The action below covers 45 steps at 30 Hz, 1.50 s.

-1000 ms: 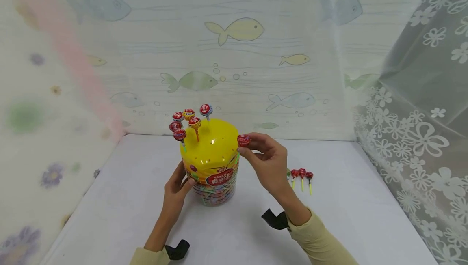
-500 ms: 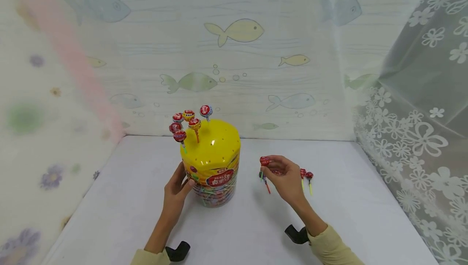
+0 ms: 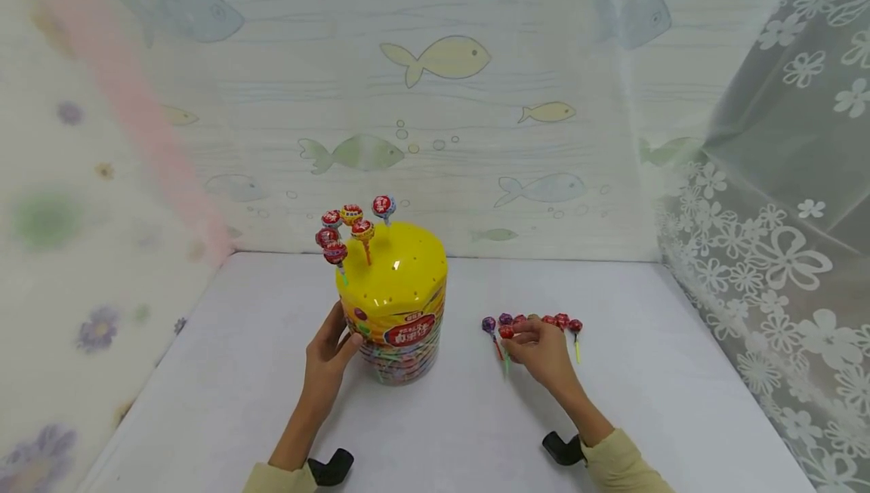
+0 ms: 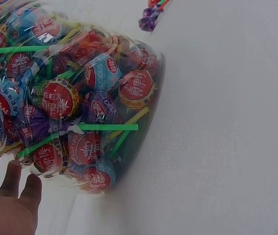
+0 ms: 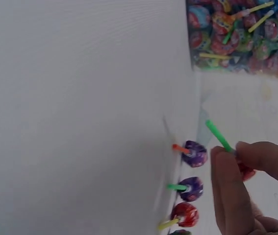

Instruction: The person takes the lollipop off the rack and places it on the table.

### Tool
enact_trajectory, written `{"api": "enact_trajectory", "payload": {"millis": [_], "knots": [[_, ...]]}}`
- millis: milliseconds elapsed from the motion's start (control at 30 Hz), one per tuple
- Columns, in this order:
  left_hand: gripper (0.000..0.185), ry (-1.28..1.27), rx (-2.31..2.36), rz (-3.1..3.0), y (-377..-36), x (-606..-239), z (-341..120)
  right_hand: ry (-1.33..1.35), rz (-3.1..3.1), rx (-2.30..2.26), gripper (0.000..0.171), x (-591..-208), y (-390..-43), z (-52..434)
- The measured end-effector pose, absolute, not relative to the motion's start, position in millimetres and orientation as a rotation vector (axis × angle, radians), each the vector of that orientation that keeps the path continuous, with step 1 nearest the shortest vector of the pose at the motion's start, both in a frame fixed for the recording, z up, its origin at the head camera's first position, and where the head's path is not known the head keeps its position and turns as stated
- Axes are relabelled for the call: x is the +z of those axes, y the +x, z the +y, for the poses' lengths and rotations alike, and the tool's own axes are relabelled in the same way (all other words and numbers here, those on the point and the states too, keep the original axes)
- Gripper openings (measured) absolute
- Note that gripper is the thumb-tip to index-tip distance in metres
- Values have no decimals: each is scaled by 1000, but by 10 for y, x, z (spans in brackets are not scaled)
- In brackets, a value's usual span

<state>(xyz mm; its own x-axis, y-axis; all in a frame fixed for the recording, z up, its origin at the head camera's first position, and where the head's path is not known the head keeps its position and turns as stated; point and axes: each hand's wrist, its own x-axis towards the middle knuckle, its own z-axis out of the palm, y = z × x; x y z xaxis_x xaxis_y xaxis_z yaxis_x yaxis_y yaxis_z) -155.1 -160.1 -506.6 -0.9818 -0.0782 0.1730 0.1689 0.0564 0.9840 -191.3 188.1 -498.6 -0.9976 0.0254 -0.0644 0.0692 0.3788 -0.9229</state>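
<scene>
1. The left hand (image 3: 326, 361) rests against the lower left side of the clear plastic lollipop tub with a yellow domed lid (image 3: 397, 304). Its fingers lie fairly straight along the wall and its thumb is toward the front. In the left wrist view only three fingertips show, at the bottom left corner beside the tub.
2. The right hand (image 3: 541, 349) is low over the white tabletop (image 3: 435, 432), well to the right of the tub. Its thumb and fingers are pinched on a red-wrapped lollipop with a green stick (image 3: 506, 333).
3. In the right wrist view the fingers cover most of that lollipop's head; mainly the green stick shows.
4. Just beyond the right hand's fingertips lies a row of loose wrapped lollipops (image 3: 537, 321), purple and red. The hand hides the middle of the row, so their number cannot be told.
5. Six wrapped lollipops standing in the lid's holes (image 3: 350, 225) rise above the left hand, at the lid's left rear.
</scene>
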Motion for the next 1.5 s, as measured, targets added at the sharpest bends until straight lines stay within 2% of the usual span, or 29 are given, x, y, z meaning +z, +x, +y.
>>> {"api": "enact_trajectory", "payload": {"millis": [367, 800, 1100, 1500], "knots": [[66, -101, -2042, -2139, -1549, -5063, -1596, 132, 2625, -1470, 22, -5089, -1889, 1943], [66, -97, -2048, -2139, -1557, -5067, -1599, 83, 2592, -1447, 25, -5104, -1930, 1927], [65, -88, -2041, -2146, -1562, -5065, -1601, 16, 2595, -1476, 34, -4806, -1893, 2063], [66, -81, -2050, -2143, -1557, -5067, -1599, -377, 2708, -1676, 29, -4184, -1795, 2005]]}}
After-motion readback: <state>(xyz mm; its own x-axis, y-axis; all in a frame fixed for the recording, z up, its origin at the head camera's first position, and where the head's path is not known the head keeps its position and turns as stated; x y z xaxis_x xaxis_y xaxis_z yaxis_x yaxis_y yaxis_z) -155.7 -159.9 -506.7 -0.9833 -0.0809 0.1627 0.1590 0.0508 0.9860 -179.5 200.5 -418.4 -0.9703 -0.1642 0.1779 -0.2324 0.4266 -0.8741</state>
